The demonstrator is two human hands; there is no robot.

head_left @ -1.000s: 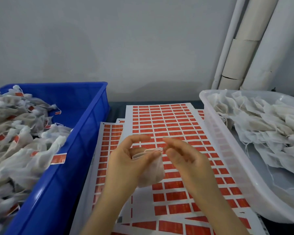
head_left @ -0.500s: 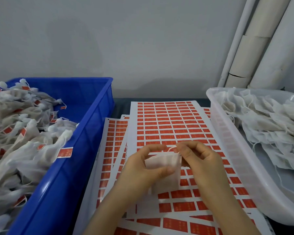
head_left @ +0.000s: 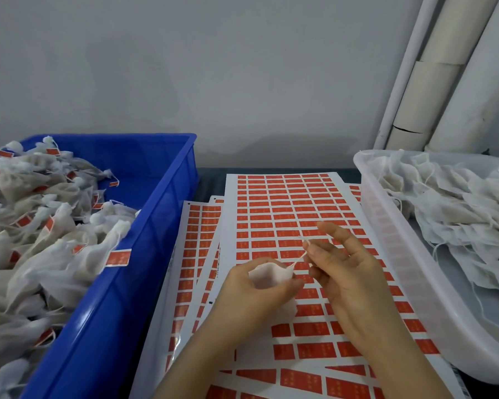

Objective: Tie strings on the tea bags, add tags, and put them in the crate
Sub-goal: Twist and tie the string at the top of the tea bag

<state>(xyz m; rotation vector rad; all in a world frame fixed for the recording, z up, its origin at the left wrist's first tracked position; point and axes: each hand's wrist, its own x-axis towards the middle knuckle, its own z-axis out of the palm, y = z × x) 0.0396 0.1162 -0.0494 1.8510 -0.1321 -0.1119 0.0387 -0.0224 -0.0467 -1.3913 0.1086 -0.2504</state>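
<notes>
The tea bag sits pinched in the left hand; the right hand pinches what looks like its string, taut above the tag sheets.

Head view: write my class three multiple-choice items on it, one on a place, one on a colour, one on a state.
1. Where does the blue crate stand?
A. left of the tag sheets
B. right of them
C. on top of them

2. What colour are the printed tags?
A. green
B. orange-red
C. yellow

3. What is the right hand doing?
A. lying flat
B. pinching the string of the tea bag that the left hand holds
C. gripping the crate

Key: 1 A, it stands at the sheets' left edge; 2 B, every tag shows orange-red; 3 B, its fingers close on the string.
</notes>
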